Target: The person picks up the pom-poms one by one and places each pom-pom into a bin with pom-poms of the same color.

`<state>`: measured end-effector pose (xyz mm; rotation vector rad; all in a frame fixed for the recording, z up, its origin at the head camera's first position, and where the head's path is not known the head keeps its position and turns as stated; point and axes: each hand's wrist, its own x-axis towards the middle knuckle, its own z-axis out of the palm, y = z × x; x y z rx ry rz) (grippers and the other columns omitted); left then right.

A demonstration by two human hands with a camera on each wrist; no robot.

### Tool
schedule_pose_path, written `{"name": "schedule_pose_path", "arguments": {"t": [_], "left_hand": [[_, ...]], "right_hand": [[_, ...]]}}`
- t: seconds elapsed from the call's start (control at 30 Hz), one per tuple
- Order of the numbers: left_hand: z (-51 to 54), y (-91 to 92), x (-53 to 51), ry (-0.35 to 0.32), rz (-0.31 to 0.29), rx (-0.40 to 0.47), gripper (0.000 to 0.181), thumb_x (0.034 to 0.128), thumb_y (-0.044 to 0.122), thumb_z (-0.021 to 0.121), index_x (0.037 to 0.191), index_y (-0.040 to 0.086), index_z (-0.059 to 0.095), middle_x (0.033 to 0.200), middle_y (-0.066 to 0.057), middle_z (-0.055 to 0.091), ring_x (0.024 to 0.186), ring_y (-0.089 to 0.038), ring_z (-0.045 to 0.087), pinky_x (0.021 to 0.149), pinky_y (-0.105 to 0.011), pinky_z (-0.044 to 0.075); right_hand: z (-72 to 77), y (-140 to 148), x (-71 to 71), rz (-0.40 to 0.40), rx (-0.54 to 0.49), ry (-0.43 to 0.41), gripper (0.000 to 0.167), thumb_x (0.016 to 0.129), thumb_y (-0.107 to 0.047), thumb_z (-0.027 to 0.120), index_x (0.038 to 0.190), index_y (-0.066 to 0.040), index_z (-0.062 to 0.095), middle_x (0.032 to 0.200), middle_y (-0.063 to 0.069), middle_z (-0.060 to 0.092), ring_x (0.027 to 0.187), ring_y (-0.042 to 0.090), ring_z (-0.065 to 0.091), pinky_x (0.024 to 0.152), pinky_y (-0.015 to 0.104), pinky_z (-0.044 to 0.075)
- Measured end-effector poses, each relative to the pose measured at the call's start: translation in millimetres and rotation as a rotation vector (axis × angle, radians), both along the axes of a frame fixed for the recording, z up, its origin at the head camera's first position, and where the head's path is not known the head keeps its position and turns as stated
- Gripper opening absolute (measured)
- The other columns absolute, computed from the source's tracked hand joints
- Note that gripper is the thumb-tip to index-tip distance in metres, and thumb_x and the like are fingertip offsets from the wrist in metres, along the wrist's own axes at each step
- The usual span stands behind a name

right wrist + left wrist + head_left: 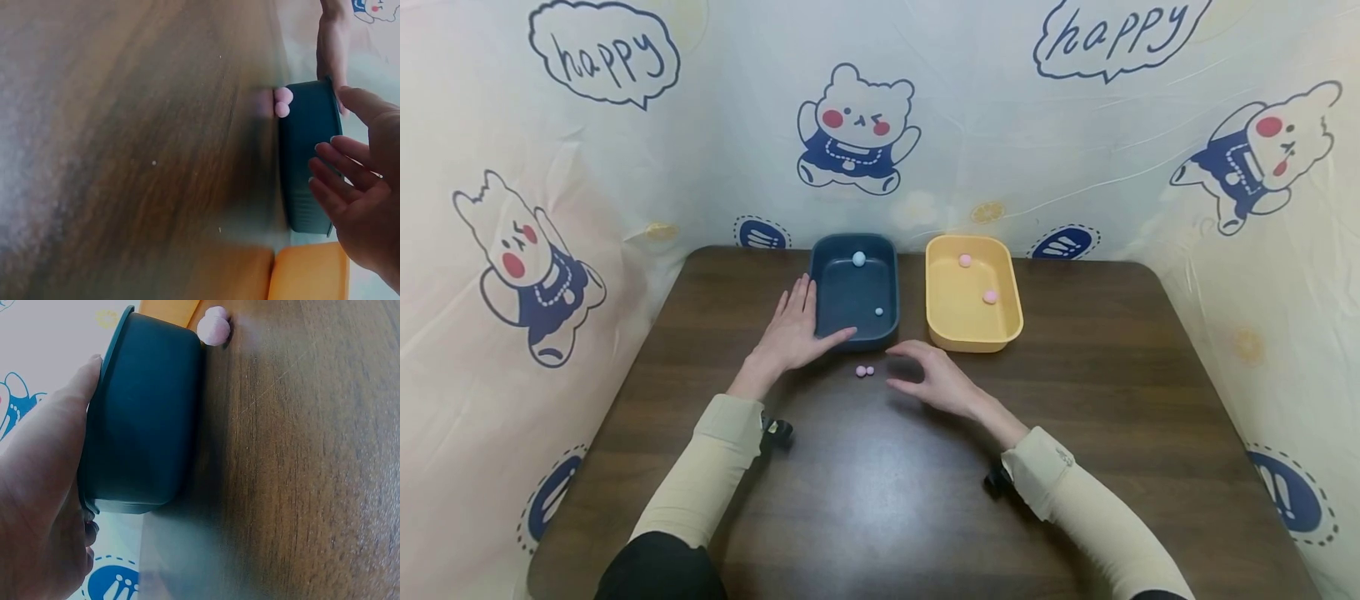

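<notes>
My left hand (786, 329) rests at the left side of a dark blue tray (853, 292), fingers straight along its edge and thumb at its front rim. In the tray are a larger light blue ball (858, 259) and a small light blue ball (879, 312). Two pink balls, a bigger one (861, 372) and a smaller one (870, 371), lie side by side on the table in front of it; they look fuzzy in the left wrist view. To their right, my right hand (943, 383) hovers with thumb and fingers apart, holding nothing.
A yellow tray (955, 325) stands right of the blue one, with a pink ball (965, 261) towards its back and another pink ball (990, 297) nearer its middle. Both trays sit by the far edge of the brown table (865, 500), against a printed cloth (962, 108).
</notes>
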<state>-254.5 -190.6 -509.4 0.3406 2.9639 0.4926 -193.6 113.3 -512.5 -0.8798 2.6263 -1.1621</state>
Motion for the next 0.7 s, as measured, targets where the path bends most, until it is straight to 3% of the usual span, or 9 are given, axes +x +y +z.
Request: {"name": "schedule_pose_path", "arguments": {"t": [0.23,0.6,0.7], "left_hand": [[3.2,-0.2,0.0,-0.004,-0.003,0.004,0.134,0.0902,0.097,0.044,0.176,0.004,-0.001,0.187,-0.013,-0.011,0.175,-0.038,-0.001,0.142,-0.057,0.004],[0.6,-0.9,0.2,-0.002,-0.006,0.003,0.134,0.0904,0.097,0.044,0.176,0.005,-0.001,0.187,-0.014,-0.009,0.175,-0.037,-0.002,0.142,-0.056,0.004],[0.3,-1.1,-0.7,-0.004,-0.006,-0.002,0.134,0.0904,0.097,0.043,0.176,0.004,-0.002,0.187,-0.014,-0.01,0.175,-0.037,-0.003,0.142,-0.057,0.004]], "right_hand": [[-1.2,-5,-5.1,0.042,0.042,-0.005,0.05,0.099,-0.021,0.084,0.143,-0.003,0.069,0.141,0.013,0.074,0.133,0.028,0.069,0.119,0.05,0.055],[-5.7,-20,-14.2,0.037,0.079,-0.037,0.044,0.098,-0.018,0.085,0.137,-0.003,0.072,0.135,0.014,0.076,0.127,0.029,0.071,0.117,0.049,0.057],[-41.3,-20,-30.9,0.05,0.06,0.005,0.041,0.099,-0.025,0.084,0.135,-0.009,0.074,0.131,0.009,0.077,0.123,0.022,0.071,0.113,0.045,0.058]]}}
